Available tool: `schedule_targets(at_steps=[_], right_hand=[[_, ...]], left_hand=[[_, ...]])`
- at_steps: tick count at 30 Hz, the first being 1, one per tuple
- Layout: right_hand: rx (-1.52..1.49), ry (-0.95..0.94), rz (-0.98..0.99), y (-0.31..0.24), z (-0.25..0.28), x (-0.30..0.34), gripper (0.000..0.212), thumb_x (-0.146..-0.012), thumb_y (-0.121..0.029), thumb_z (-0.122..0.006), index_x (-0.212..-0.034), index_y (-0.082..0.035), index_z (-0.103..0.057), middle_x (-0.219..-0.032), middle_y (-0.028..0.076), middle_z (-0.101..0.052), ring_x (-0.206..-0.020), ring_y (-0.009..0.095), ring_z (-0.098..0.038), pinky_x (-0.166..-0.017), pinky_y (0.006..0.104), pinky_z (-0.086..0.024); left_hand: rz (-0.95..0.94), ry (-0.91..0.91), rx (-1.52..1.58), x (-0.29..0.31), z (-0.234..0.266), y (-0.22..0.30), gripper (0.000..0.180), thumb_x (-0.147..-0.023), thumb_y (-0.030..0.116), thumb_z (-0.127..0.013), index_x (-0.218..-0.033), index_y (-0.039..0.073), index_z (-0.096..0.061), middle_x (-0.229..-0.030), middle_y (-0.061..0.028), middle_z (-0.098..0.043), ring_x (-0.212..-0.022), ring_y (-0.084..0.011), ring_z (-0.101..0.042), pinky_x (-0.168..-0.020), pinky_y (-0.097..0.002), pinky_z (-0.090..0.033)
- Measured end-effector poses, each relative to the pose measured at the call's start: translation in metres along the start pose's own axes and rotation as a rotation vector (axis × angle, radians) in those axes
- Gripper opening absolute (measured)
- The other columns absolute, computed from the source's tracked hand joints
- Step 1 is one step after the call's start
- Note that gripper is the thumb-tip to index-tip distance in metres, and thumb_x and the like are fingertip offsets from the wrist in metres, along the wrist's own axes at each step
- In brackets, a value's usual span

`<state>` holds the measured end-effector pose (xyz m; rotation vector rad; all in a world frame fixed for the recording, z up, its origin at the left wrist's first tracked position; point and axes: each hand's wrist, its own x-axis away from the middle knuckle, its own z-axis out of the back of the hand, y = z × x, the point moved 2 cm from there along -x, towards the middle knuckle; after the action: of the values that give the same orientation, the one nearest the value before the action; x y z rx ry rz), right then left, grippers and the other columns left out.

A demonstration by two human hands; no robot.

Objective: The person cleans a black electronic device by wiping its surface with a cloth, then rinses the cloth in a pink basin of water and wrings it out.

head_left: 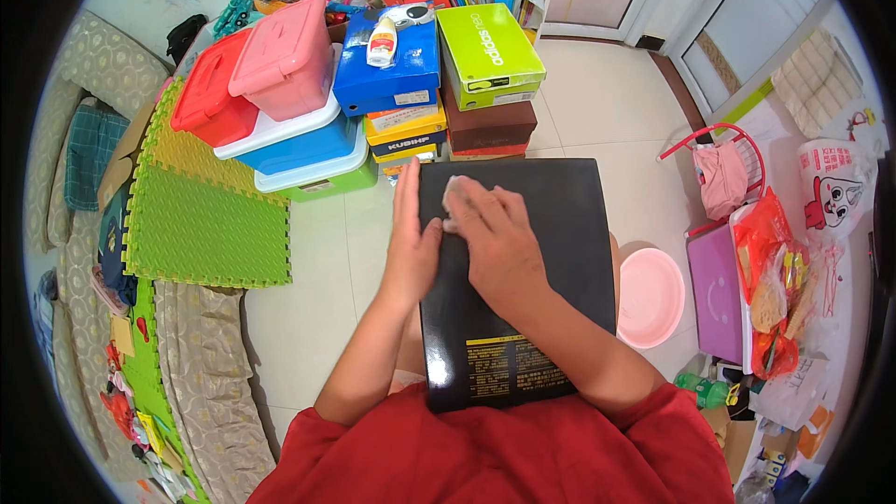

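Observation:
A black box [565, 215] with yellow print near its close end lies across my lap, its top facing up. My left hand [412, 247] rests along the box's left edge, fingers stretched out and thumb over the top. Close beside it, my right hand [504, 247] presses a small crumpled whitish wipe [452, 203] against the far left part of the black surface. The fingers are bent over the wipe and hide most of it; whether it is paper or cloth I cannot tell.
Ahead stand stacked shoe boxes, with a blue box [387, 75] bearing a white bottle [382, 43] and a green box [490, 47]. Lidded plastic bins [285, 61] and green foam mats [210, 229] are at left. A pink basin [651, 299] and purple bin [717, 303] stand at right.

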<state>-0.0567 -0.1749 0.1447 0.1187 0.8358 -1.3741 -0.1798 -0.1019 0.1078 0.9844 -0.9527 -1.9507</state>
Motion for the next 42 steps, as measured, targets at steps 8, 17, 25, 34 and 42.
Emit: schedule_targets(at_steps=[8,17,25,34,42], right_hand=[[0.008,-0.055,0.084,0.01,-0.022,-0.01,0.042,-0.082,-0.005,-0.062,-0.124,0.0,-0.062,-0.134,0.009,-0.056,-0.113,0.03,-0.054,-0.099,0.0357,-0.048],[0.293,-0.031,-0.12,0.032,-0.018,-0.021,0.041,-0.083,-0.009,-0.064,-0.123,0.001,-0.061,-0.128,0.01,-0.059,-0.103,0.027,-0.055,-0.093,0.0361,-0.046],[0.106,-0.027,0.178,0.016,-0.031,-0.021,0.044,-0.081,-0.01,-0.061,-0.124,-0.002,-0.062,-0.129,0.01,-0.058,-0.107,0.028,-0.055,-0.097,0.0374,-0.046],[0.228,-0.048,-0.029,0.035,-0.01,-0.012,0.042,-0.083,-0.008,-0.065,-0.124,0.0,-0.062,-0.132,0.009,-0.059,-0.104,0.027,-0.055,-0.095,0.0358,-0.046],[0.155,-0.1,-0.029,0.033,-0.003,-0.007,0.045,-0.081,-0.004,-0.064,-0.126,-0.003,-0.063,-0.136,0.006,-0.059,-0.105,0.028,-0.056,-0.095,0.0353,-0.047]], left_hand=[[0.146,0.033,-0.005,0.006,-0.004,0.017,0.078,-0.089,-0.008,-0.05,-0.157,0.002,-0.013,-0.146,-0.0301,-0.044,-0.129,-0.0491,-0.048,-0.103,-0.047,-0.043],[0.045,0.044,-0.114,0.007,-0.007,0.02,0.072,-0.088,-0.008,-0.049,-0.153,-0.001,-0.019,-0.147,-0.0296,-0.041,-0.133,-0.0465,-0.044,-0.106,-0.0463,-0.04],[0.118,0.005,-0.011,0.005,-0.01,0.019,0.072,-0.087,-0.009,-0.05,-0.153,-0.004,-0.02,-0.15,-0.0278,-0.037,-0.138,-0.0435,-0.039,-0.114,-0.0435,-0.033],[0.066,0.001,-0.152,0.008,-0.005,0.032,0.071,-0.087,-0.012,-0.047,-0.152,-0.005,-0.02,-0.153,-0.03,-0.03,-0.143,-0.0446,-0.032,-0.117,-0.0439,-0.029],[0.037,-0.015,-0.197,0.007,-0.009,0.029,0.07,-0.086,-0.013,-0.047,-0.151,-0.005,-0.023,-0.155,-0.0315,-0.028,-0.147,-0.0436,-0.026,-0.119,-0.0441,-0.027]])
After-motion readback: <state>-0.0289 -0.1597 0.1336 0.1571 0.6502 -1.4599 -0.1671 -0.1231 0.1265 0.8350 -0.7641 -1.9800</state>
